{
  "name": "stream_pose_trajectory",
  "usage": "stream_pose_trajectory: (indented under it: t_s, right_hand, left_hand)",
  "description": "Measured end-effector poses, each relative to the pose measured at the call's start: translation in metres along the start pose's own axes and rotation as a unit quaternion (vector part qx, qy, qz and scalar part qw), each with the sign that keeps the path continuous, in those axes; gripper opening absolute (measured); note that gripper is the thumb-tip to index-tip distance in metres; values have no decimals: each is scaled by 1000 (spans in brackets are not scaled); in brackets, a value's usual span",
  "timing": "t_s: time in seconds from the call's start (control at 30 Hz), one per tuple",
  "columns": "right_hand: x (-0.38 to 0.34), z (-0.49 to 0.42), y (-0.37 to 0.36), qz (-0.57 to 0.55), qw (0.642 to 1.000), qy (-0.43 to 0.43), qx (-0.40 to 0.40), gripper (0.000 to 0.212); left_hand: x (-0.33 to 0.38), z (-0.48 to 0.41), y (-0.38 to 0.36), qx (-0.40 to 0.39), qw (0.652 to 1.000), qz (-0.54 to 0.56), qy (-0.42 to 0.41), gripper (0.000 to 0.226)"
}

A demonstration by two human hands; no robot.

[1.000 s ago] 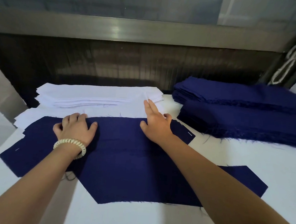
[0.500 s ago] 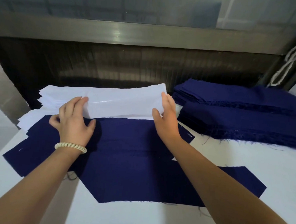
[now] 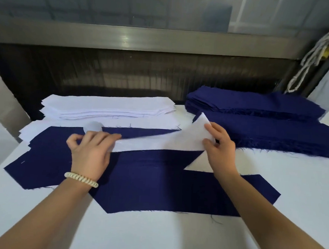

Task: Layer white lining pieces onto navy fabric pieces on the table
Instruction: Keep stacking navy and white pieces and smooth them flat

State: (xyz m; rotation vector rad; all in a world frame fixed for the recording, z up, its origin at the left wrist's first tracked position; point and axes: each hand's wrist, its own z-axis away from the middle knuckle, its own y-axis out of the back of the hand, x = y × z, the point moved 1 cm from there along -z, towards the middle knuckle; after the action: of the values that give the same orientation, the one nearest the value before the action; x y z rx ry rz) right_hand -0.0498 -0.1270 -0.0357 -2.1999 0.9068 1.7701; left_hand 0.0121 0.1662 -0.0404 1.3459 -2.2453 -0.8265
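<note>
Two hands are counted: the left hand [image 3: 89, 150] and the right hand [image 3: 219, 147]. One loose white lining piece [image 3: 168, 142] is seen, one white lining pile [image 3: 107, 105], two navy stacks, namely the rear navy stack [image 3: 257, 103] and the front navy stack [image 3: 274, 135], and one bracelet [image 3: 81, 179].

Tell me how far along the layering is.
Done: one navy piece lies flat on the table. In hand: left hand and right hand hold a white lining piece over its far edge, skewed, not yet laid flat. Left: align it, then work through the white stack and navy stacks behind.
</note>
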Motion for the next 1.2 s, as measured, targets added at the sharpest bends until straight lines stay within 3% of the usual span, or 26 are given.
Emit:
stream_pose_trajectory:
  t_s: [0.1,0.2,0.37,0.5,0.7,1.0,1.1,1.2]
  right_hand:
    - [8,12,23,16,1000,8,-5,56]
    - [14,24,41,55,998,3,-20,64]
    - [23,43,66,114,993,22,-12,57]
    - [28,46,63,136,990,-23,-39,45]
    - [27,42,52,147,984,-13,-103,42]
    - [32,42,63,118,987,-68,-83,37]
    - [30,43,62,108,988,-74,-81,33]
    - [28,47,63,99,992,-56,-56,29]
  left_hand:
    - [7,16,3,-5,999,-4,-32,38]
    - [12,28,8,-59,997,6,-46,59]
    - [6,45,20,-125,984,73,-100,42]
    - [2,53,27,-183,972,86,-119,56]
    - [-4,58,33,-191,972,107,-89,48]
    - [-7,58,32,-179,977,51,-106,48]
    - [-11,52,29,-168,980,40,-99,41]
    - [-11,53,29,-138,981,50,-125,16]
